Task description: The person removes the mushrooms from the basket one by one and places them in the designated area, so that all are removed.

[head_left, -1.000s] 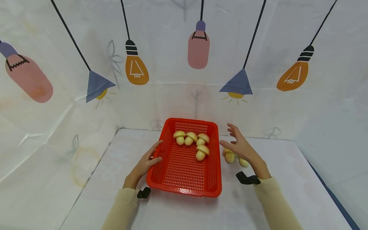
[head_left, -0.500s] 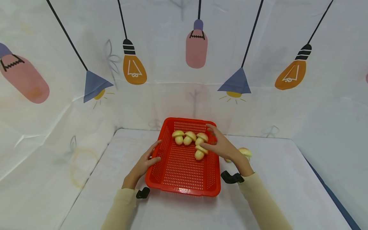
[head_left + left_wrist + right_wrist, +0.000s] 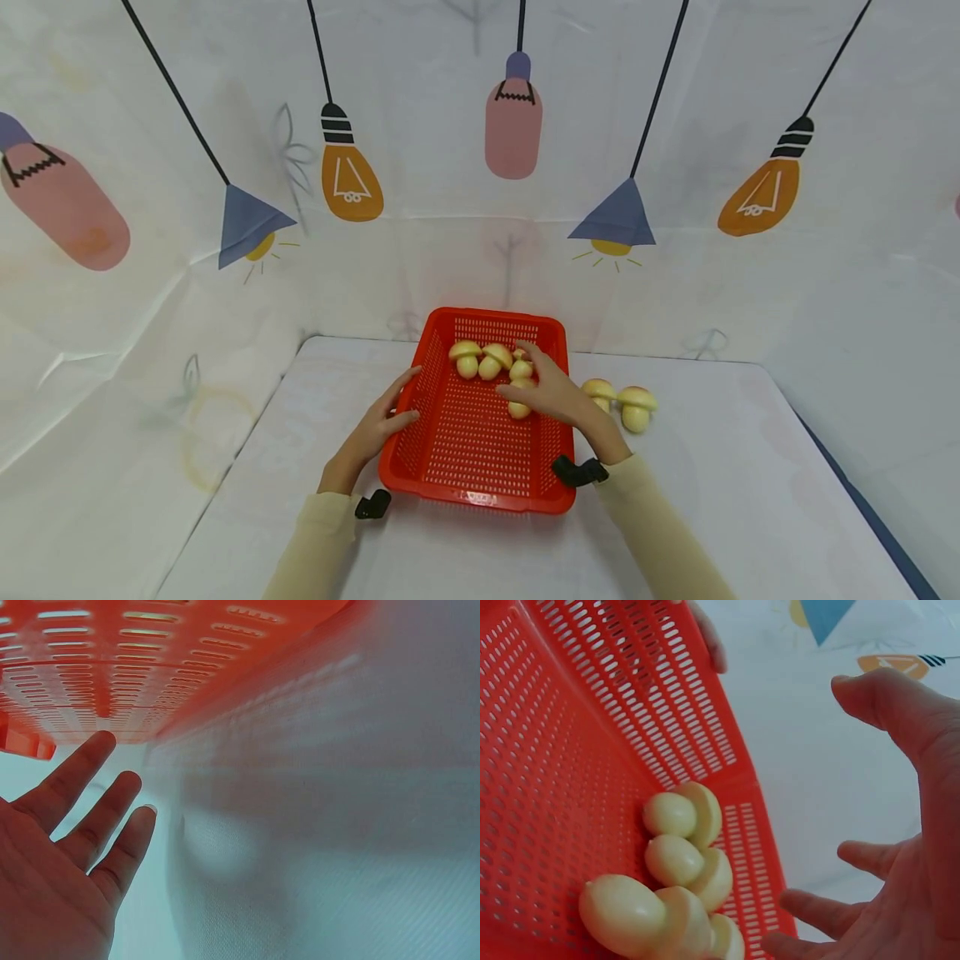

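Observation:
A red perforated plastic basket [image 3: 457, 454] stands on the white table. My left hand [image 3: 371, 433] rests at its left rim, thumb over the edge; in the left wrist view, straight, spread fingers [image 3: 116, 859] reach below the basket wall. My right hand [image 3: 553, 392] hovers over the basket's right side, fingers apart with nothing between them. Beneath it are two yellow toy mushrooms [image 3: 519, 410], partly hidden by the hand. Two more mushrooms [image 3: 466, 360] lie beside them toward the back left. In the right wrist view, mushrooms [image 3: 622, 915] rest inside near the basket's back wall.
Two more yellow mushrooms [image 3: 636, 410] lie on the table right of the basket, close to my right forearm. A white cloth wall [image 3: 442, 267] printed with lamps rises behind the table. The table's left edge [image 3: 247, 437] meets another hanging cloth.
My right hand has moved left from beside the basket to above the mushrooms inside it. The two mushrooms on the table now show more fully. My left hand has stayed at the rim.

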Tool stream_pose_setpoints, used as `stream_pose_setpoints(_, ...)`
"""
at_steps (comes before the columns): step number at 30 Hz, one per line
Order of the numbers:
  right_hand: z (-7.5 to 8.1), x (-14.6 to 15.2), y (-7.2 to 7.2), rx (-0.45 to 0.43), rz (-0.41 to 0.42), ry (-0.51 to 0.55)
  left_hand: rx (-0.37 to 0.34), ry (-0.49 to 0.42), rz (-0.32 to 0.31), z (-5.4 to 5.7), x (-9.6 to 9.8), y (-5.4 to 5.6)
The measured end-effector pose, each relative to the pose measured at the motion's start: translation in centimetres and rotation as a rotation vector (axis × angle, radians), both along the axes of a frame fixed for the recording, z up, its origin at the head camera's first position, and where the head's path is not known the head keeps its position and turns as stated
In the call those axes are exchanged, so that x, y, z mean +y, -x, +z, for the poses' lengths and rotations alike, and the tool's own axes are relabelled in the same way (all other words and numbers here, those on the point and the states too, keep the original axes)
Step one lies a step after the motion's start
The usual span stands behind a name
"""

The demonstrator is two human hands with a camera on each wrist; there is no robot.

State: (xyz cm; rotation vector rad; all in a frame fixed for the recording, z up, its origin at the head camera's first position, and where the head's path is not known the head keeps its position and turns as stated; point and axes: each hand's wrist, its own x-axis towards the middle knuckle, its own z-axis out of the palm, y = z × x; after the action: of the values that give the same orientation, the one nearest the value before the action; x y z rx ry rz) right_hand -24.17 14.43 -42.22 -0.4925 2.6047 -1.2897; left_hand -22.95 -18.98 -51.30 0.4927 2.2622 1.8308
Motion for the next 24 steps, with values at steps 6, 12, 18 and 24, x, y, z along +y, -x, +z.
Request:
stream_pose_setpoints(6, -0.5, -0.8, 0.3, -0.010, -0.010, -0.016, 0.000, -0.006, -0.001, 0.1, 0.0, 0.0)
stream_pose_setpoints(12, -1.0, -1.3, 0.8, -0.051, -0.020, -0.046, -0.006, -0.008, 0.000, 0.1, 0.1, -0.1)
stream_pose_setpoints(18, -1.8, -1.6, 1.3, -0.087, -0.020, -0.085, -0.019, -0.004, 0.004, 0.0, 0.1, -0.1)
stream_pose_setpoints(24, -2.5, -2.0, 2.0, -0.049, 0.003, -0.119, -0.032, -0.004, 0.013, 0.0, 0.0, -0.2)
